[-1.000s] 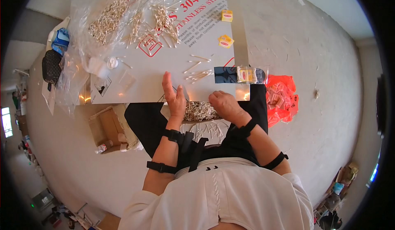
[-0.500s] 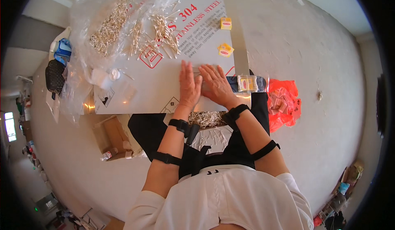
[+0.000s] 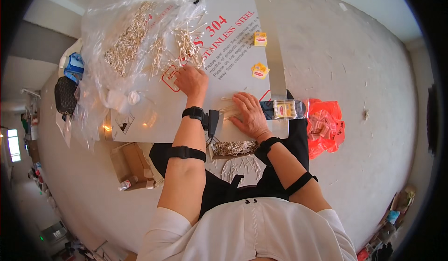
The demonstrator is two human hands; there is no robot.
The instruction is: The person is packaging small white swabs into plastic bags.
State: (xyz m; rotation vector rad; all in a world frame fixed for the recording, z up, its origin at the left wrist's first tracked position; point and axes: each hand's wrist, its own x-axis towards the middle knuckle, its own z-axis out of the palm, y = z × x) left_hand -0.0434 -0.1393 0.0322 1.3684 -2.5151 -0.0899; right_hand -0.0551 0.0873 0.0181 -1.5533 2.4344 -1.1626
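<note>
Loose cotton swabs [image 3: 189, 44] lie in a scattered pile on a metal sheet [image 3: 233, 88] covered with printed film. At the near edge of that pile is my left hand [image 3: 192, 81], fingers curled down and close together; what is in its fingertips is hidden. My right hand [image 3: 250, 115] rests low on the sheet, bent around a few cotton swabs [image 3: 227, 109] whose ends stick out to its left. Just right of it, a clear pack of swabs with a yellow label [image 3: 283, 109] lies at the sheet's edge.
A large clear plastic bag [image 3: 100, 51] with many swabs spreads over the left side. Two yellow label stacks [image 3: 260, 70] lie at right. A red bag [image 3: 324, 125] is beyond the right edge; a box of swabs [image 3: 233, 150] sits below, near an open carton [image 3: 133, 163].
My hands were side by side over the sheet. The left has moved away to the swab pile and curled; the right has stayed low, and swabs now show beside it. The view has shifted slightly.
</note>
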